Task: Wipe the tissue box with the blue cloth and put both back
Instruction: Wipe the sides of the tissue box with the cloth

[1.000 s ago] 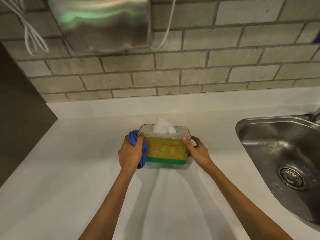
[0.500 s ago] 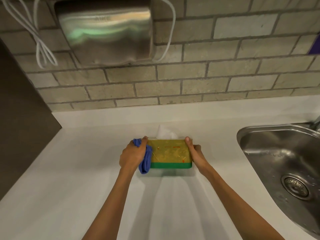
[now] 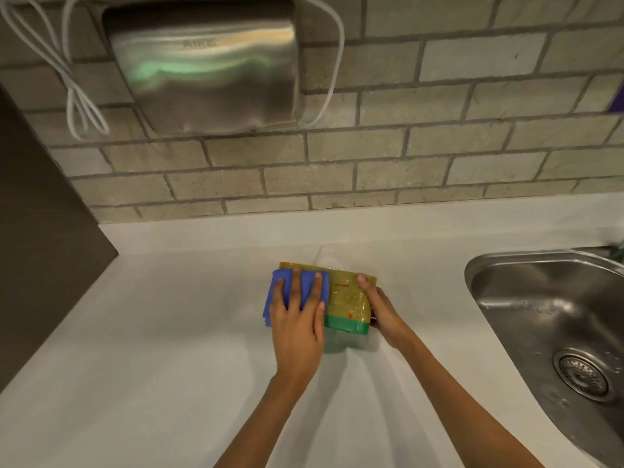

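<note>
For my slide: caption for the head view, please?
Left hand presses blue cloth on yellow-green tissue box; right hand steadies it.

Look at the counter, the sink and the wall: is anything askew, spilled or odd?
Only the tissue box is tilted, held by the right hand while the left hand presses the blue cloth on it. White cables hang loose beside the wall dryer.

White counter [image 3: 152, 349]: tissue box [image 3: 349, 304] stands on it, steel sink [image 3: 553, 319] inset right.

cloth [image 3: 305, 285]: blue | tissue box [image 3: 347, 298]: yellow, green base | counter [image 3: 169, 332]: white
</note>
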